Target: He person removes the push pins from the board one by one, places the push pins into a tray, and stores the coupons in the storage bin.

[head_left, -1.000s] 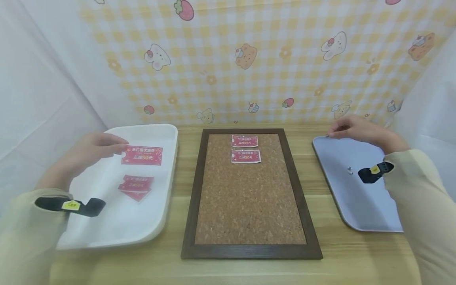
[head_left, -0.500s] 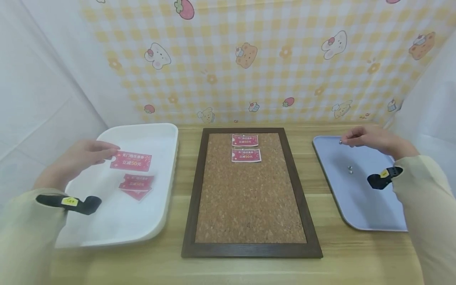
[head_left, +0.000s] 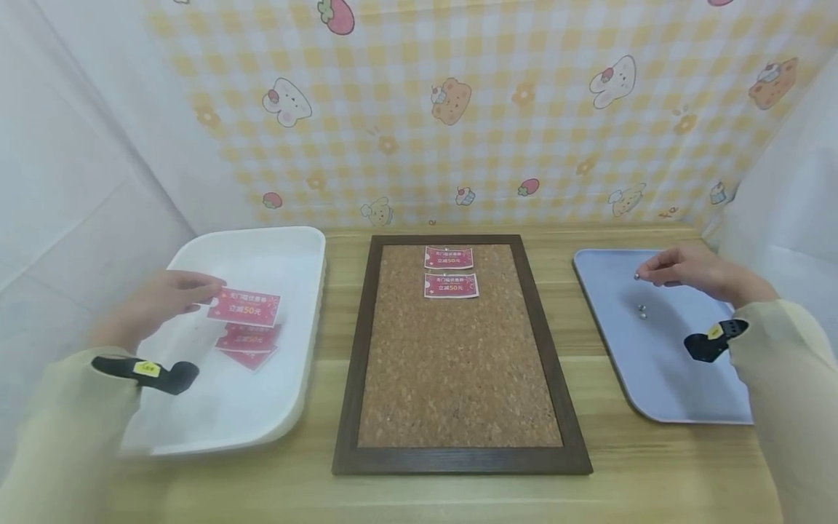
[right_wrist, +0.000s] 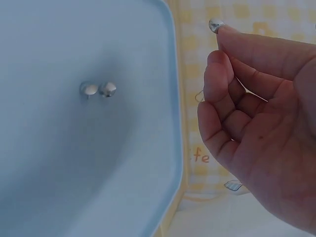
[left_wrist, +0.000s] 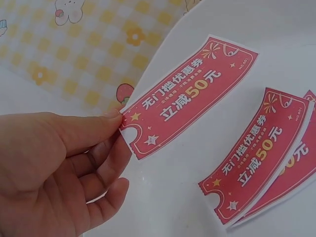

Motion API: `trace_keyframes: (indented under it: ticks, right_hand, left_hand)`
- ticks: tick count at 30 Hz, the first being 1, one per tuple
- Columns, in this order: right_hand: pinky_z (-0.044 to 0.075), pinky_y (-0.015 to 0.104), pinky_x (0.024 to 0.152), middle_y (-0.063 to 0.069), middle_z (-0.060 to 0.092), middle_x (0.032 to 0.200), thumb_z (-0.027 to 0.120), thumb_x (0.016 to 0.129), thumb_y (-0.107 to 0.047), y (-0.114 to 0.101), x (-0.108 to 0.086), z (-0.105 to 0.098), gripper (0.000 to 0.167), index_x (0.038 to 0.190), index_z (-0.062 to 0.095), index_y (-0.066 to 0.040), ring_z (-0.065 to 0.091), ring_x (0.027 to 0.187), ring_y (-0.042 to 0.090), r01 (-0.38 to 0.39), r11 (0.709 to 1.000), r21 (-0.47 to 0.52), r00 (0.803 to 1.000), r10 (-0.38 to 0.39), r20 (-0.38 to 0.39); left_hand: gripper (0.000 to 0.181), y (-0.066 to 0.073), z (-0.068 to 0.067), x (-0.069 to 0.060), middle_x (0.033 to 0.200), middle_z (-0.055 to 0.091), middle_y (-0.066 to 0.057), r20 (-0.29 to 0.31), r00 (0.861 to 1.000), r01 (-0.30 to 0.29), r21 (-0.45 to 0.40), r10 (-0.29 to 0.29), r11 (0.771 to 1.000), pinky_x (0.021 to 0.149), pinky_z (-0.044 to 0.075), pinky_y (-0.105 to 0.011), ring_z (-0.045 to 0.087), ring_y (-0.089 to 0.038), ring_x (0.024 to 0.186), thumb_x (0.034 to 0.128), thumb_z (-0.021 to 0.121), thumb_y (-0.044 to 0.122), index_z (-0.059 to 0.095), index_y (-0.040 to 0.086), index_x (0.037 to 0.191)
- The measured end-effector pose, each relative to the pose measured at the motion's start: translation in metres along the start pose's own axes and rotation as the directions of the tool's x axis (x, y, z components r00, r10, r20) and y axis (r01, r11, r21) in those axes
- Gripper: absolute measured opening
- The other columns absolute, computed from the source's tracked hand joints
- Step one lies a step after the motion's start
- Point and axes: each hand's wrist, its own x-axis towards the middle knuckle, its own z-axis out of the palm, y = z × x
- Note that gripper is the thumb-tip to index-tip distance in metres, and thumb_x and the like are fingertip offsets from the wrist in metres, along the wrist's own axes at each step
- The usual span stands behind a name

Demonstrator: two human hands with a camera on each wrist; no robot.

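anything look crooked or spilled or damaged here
Nothing looks spilled or damaged. The one untidy spot is the white tray, where two loose coupons overlap at different angles, one skewed beneath the other; the two coupons on the corkboard line up neatly.

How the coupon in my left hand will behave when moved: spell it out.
The coupon is probably light: the left hand pinches just one end. It seems fairly stiff, its far end jutting out without obvious droop. Its slight curve suggests it may bend if pushed.
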Motion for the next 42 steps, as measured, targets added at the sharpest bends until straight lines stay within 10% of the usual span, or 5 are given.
trace_keyframes:
  ticks: [5,13,42]
  right_hand:
    - [0.048,0.021,0.073,0.021,0.061,0.107,0.06,0.089,-0.024,0.006,-0.002,0.001,0.041,0.11,0.058,0.011,0.059,0.088,0.015,0.001,1.0,0.012,1.0,-0.001,-0.002]
    - [0.049,0.033,0.081,0.02,0.06,0.111,0.06,0.089,-0.031,0.017,-0.005,0.005,0.047,0.113,0.057,0.01,0.056,0.093,0.018,-0.041,0.999,0.014,0.998,0.04,0.04]
    - [0.043,0.025,0.068,0.002,0.058,0.09,0.057,0.091,-0.023,0.052,-0.006,0.027,0.041,0.109,0.057,0.013,0.049,0.076,0.009,-0.1,0.995,0.027,0.988,0.096,0.121]
  left_hand:
    - [0.082,-0.007,0.005,0.004,0.137,0.031,-0.027,0.035,0.999,0.027,-0.024,-0.026,0.999,0.088,0.03,-0.065,0.032,-0.048,0.12,0.0869,0.046,0.058,0.028,-0.003,0.139]
    - [0.067,-0.02,0.015,0.013,0.128,0.042,-0.03,-0.009,0.995,-0.096,-0.029,0.096,0.995,0.093,0.036,-0.054,0.039,-0.042,0.117,0.0929,0.047,0.043,0.036,-0.01,0.132]
    - [0.07,-0.034,0.033,0.029,0.135,0.033,-0.033,0.016,1.0,0.004,-0.069,-0.003,0.998,0.096,0.032,-0.055,0.032,-0.047,0.122,0.0929,0.047,0.043,0.031,-0.01,0.136]
